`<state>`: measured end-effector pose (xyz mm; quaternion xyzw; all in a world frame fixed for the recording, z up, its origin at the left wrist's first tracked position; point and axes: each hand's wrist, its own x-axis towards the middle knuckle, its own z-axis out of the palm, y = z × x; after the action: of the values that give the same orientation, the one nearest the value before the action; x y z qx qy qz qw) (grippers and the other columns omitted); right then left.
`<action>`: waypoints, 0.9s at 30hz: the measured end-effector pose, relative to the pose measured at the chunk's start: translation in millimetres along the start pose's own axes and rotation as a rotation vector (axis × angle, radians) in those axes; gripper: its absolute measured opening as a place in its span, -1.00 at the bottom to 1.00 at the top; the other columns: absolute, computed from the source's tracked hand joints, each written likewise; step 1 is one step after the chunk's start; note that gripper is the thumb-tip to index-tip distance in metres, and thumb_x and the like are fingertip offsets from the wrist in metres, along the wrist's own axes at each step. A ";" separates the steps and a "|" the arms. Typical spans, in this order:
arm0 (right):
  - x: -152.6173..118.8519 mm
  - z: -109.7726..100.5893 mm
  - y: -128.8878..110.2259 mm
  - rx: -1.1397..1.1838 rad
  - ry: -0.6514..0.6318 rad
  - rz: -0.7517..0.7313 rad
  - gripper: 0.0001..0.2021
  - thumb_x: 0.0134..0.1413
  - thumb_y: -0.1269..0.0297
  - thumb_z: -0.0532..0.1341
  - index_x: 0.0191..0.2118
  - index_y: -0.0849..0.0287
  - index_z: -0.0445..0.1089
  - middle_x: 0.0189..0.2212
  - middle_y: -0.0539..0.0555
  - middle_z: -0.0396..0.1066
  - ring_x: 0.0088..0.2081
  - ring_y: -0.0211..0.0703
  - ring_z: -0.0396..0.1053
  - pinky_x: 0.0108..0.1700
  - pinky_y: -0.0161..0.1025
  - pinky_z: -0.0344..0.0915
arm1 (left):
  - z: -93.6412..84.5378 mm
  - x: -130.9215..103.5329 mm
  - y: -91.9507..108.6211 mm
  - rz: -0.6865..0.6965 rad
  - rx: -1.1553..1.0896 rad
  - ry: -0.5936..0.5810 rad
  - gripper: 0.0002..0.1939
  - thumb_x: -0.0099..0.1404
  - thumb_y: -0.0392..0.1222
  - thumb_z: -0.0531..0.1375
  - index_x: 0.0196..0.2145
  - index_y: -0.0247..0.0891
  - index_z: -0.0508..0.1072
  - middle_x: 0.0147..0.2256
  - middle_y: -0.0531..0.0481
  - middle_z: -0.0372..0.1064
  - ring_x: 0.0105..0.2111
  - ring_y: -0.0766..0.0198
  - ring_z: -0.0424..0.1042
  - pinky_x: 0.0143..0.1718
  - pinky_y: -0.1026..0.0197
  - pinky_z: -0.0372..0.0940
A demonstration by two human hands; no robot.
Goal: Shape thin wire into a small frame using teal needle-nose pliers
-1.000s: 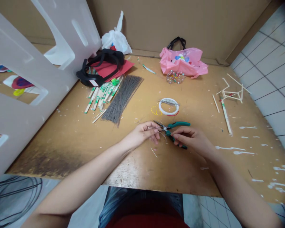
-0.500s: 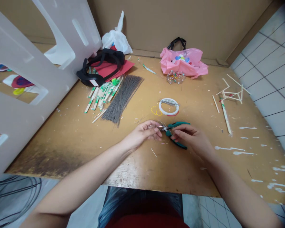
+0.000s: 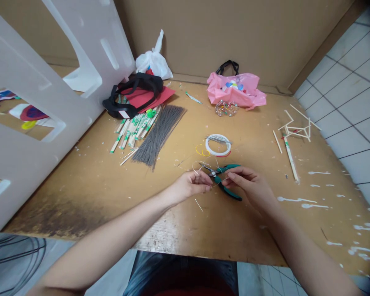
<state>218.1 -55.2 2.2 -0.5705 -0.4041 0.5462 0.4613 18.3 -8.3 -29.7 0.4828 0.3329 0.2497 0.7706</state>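
My left hand [image 3: 195, 183] is closed in a pinch on a thin wire [image 3: 196, 164], whose curved loops rise above the fingers. Across from it, my right hand [image 3: 243, 179] pinches thin wire too, thumb against fingertips. A fine strand seems to run between both hands; its exact path is too thin to follow. Beneath and between them, pliers with green handles [image 3: 231, 194] lie on the table, their jaws spread toward the upper left. A short bit of wire [image 3: 199, 205] lies in front of my left hand.
Behind the hands lies a white ring-shaped spool [image 3: 207, 147], beside a yellow wire [image 3: 200, 150]. Grey wires [image 3: 158, 137] and wrapped chopsticks [image 3: 120, 137] are on the left, near a black headset strap [image 3: 117, 109]. A pink bag [image 3: 253, 92] and a stick frame [image 3: 296, 132] are farther right.
My left hand has turned slightly, and the wire loops now stand higher above its fingers. The pliers' jaws show more clearly. The whole view has shifted a little.
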 end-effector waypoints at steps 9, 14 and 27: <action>0.1 -0.9 2.0 -0.019 0.019 0.005 -0.78 -0.13 0.11 0.36 -0.38 0.15 0.50 -0.49 0.05 0.53 -0.41 -0.16 0.49 -0.27 -0.17 0.43 | -0.3 1.6 -1.8 0.002 0.027 -0.018 -0.73 -0.03 -0.23 0.36 -0.35 -0.35 0.43 -0.41 0.03 0.42 -0.42 0.40 0.35 -0.28 0.27 0.19; 0.5 -1.0 1.1 -0.009 0.040 0.010 -0.75 -0.18 0.09 0.38 -0.39 0.14 0.50 -0.49 0.05 0.53 -0.41 -0.15 0.49 -0.27 -0.17 0.43 | 0.1 -0.8 1.0 0.060 0.199 0.035 -0.83 0.05 -0.24 0.28 -0.39 -0.34 0.40 -0.51 0.10 0.30 -0.48 0.42 0.26 -0.36 0.30 0.15; 0.6 -0.6 0.4 -0.018 0.040 -0.004 -0.78 -0.14 0.10 0.36 -0.39 0.13 0.49 -0.51 0.04 0.53 -0.42 -0.16 0.50 -0.26 -0.16 0.46 | 2.1 -4.0 1.6 0.134 0.431 0.042 -0.88 0.12 -0.21 0.19 -0.39 -0.33 0.39 -0.54 0.11 0.20 -0.52 0.41 0.18 -0.44 0.32 0.11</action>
<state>218.8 -54.9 1.7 -0.5848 -0.4010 0.5299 0.4652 17.2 -11.7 -26.5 0.6519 0.3617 0.2335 0.6243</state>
